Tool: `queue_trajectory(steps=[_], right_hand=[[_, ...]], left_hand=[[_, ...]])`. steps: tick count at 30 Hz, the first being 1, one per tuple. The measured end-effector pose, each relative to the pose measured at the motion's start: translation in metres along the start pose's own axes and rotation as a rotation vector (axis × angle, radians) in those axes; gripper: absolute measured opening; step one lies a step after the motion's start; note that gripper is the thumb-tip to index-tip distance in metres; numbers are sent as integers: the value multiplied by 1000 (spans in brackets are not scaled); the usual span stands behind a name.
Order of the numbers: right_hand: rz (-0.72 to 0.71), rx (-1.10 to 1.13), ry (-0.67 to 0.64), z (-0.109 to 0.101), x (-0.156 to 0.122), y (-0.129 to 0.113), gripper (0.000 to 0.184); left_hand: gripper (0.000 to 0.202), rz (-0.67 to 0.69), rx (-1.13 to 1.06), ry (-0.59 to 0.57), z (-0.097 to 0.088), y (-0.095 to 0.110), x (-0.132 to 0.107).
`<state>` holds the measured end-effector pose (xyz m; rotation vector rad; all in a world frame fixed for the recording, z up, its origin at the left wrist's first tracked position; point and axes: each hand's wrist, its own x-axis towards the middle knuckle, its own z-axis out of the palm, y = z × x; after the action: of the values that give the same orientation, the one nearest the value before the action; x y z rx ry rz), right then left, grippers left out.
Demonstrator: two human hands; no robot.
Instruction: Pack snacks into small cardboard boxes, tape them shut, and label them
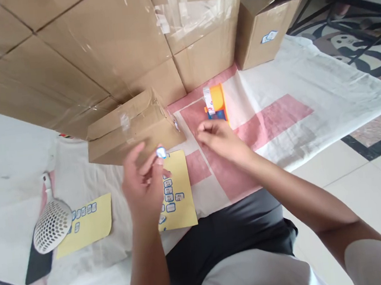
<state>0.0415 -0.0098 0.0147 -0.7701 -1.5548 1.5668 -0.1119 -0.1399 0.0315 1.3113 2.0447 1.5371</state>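
Got two hands mid-frame, the left hand point(143, 177) with one sticker point(161, 152) at its fingertips over one of two yellow sheets point(182, 175) (other's lower left, partly under one ladle point(52, 226)), the right hand point(220, 140) curled in narrow, can't tell if around anything, just below one tape dispenser point(217, 95).

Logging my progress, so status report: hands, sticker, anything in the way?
Left hand: small blue-edged sticker at fingertips. Right hand: fingers bunched near orange-and-blue item, grip unclear. Left hand partly covers yellow sheet.
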Motion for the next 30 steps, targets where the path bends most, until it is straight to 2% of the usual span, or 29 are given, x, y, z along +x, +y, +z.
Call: queue_trajectory(steps=[1,3,5,6,9,12,15,18,21,24,27,30], right_hand=[[25,28,0,-2,9,-1,22],[34,76,-122,-1,20,-4,16],[-47,54,-251,6,18,-6,12],[-103,1,-260,10,14,-5,15],[-240,-270,-90,18,-4,0,24],[-363,-544,35,16,-13,8,25],[-479,-767,107,11,-13,11,30],[-552,-901,103,4,-8,8,33],[-625,-938,84,-2,-2,3,34],[-672,-866,90,-10,6,-3,32],[-647,-705,-27,-14,16,-7,25],[-660,-702,-140,-12,18,-6,28]], left_hand=[[43,11,11,40,-1,4,8],[37,35,8,48,2,10,19],[32,72,3,-6,9,12,22],[31,95,17,-30,14,12,22],[31,181,137,-64,26,11,17],[33,247,232,-49,34,11,13],[37,247,216,-24,40,14,12],[42,182,134,-27,43,15,15],[47,124,73,-11,46,13,19],[45,59,16,-12,47,8,23],[45,63,-17,-72,46,4,25],[48,102,11,-95,46,1,24]])
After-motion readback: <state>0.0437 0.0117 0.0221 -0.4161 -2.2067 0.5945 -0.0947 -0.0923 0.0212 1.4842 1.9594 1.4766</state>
